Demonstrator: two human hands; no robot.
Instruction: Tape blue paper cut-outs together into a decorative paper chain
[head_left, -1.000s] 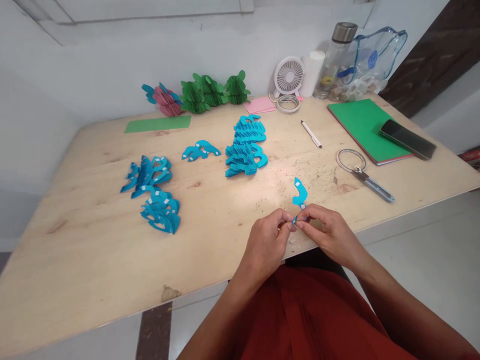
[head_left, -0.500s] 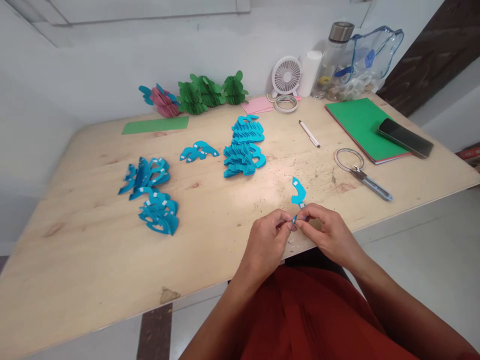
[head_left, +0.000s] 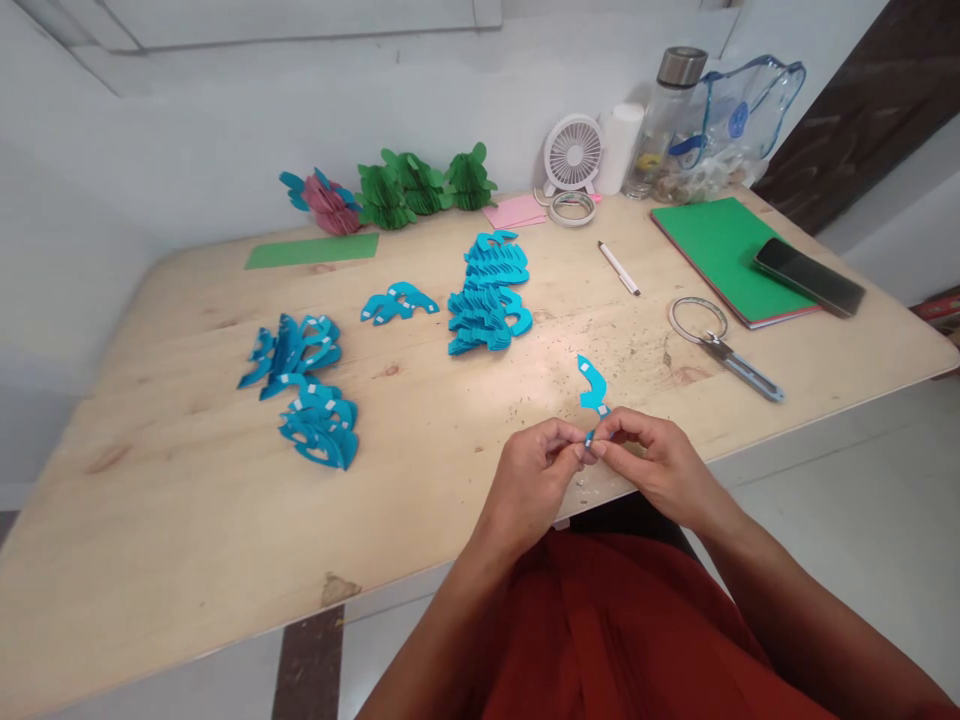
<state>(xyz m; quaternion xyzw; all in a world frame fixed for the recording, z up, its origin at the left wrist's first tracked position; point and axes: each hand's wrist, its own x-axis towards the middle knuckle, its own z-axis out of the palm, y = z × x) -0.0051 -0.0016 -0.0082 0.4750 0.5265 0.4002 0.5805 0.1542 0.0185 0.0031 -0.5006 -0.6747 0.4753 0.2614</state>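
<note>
Near the front edge of the table, a curved blue paper cutout (head_left: 595, 384) with small white tape squares rises from between my fingers. My left hand (head_left: 534, 475) pinches its lower end between thumb and fingertips. Close beside it, my right hand (head_left: 655, 462) also pinches the cutout, with the fingertips of both hands almost touching. The part under my fingers is mostly hidden. Farther off lie a stack of folded blue paper cutouts (head_left: 487, 318), a single taped blue piece (head_left: 399, 303), and two taped blue clusters (head_left: 319, 425) to the left.
A utility knife (head_left: 742, 368) touches a tape roll (head_left: 699, 318) on the right. Behind are a white pen (head_left: 619, 268), green folder (head_left: 727, 250), phone (head_left: 810, 277), small fan (head_left: 574, 153) and glass bottle (head_left: 664, 125). Green paper figures (head_left: 382, 197) stand along the wall.
The upper end of the blue cutout has tilted slightly to the left. Both hands keep their pinch in nearly the same place.
</note>
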